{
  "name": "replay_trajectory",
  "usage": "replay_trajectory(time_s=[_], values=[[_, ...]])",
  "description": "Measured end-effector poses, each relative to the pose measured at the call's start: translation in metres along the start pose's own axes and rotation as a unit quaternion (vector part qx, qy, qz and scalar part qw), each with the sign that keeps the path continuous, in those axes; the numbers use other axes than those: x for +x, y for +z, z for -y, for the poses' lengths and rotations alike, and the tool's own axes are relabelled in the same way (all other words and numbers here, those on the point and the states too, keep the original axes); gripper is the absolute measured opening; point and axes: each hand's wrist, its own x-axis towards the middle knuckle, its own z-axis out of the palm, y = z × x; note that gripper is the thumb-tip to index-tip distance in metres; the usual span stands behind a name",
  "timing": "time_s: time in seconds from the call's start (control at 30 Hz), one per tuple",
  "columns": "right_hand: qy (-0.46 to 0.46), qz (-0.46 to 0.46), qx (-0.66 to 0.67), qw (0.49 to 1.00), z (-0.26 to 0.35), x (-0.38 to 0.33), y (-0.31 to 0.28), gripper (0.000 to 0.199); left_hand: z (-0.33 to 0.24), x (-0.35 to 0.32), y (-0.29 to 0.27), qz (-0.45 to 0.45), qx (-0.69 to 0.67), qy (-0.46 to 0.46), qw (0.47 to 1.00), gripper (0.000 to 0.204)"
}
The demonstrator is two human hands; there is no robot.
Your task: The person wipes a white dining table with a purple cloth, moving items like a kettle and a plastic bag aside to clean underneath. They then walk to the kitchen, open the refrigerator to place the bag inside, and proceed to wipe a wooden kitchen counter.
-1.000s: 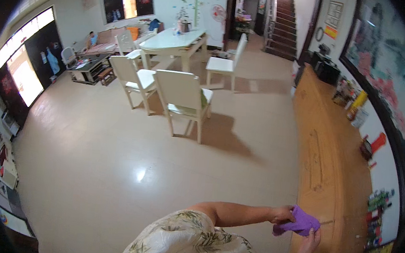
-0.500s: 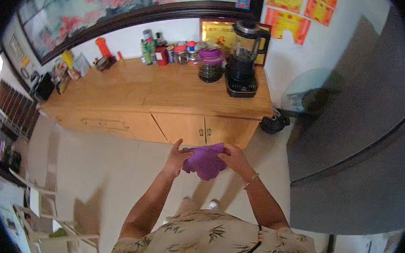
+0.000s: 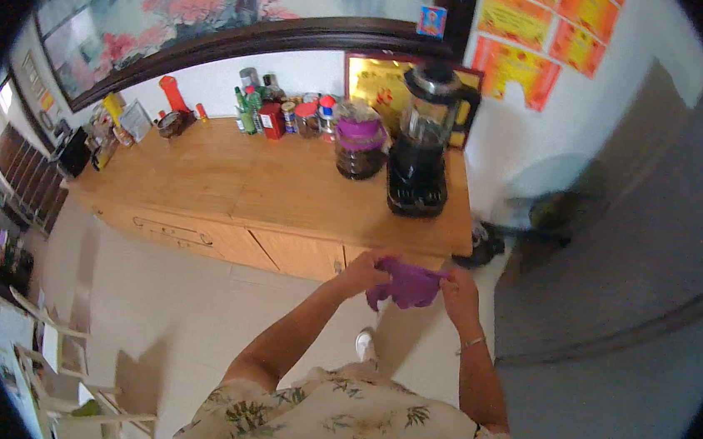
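Left hand (image 3: pixel 361 272) and right hand (image 3: pixel 459 293) up in front of the body, a little apart, both pinching a purple cloth (image 3: pixel 407 283) stretched between them. Held in the air just in front of the wooden counter (image 3: pixel 229 188), near its right end. On the counter, right behind the cloth: a black blender (image 3: pixel 421 146). Just left of the blender: a dark jar (image 3: pixel 358 146) with a purple top. Farther left along the counter's back: small bottles (image 3: pixel 269 112).
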Motion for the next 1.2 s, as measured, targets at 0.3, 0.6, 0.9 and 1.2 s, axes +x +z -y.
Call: replay_trajectory(time_s=[0.3, 0.6, 0.9, 1.2], values=[[-0.026, 0.159, 0.178, 0.971, -0.004, 0.115, 0.047, 0.018, 0.024, 0.033, -0.06, -0.159, 0.305, 0.034, 0.938, 0.02], [-0.139, 0.223, 0.152, 0.953, 0.05, 0.228, 0.149, 0.023, 0.048, 0.035, -0.161, -0.396, 0.101, -0.005, 0.913, 0.015], [-0.148, 0.289, 0.199, 0.925, 0.036, 0.316, 0.245, 0.023, 0.095, 0.067, -0.17, -0.511, 0.157, -0.044, 0.844, 0.014], [0.066, 0.369, 0.267, 0.888, -0.036, 0.339, 0.3, 0.025, 0.222, 0.092, -0.144, -0.58, -0.083, -0.149, 0.796, 0.035]])
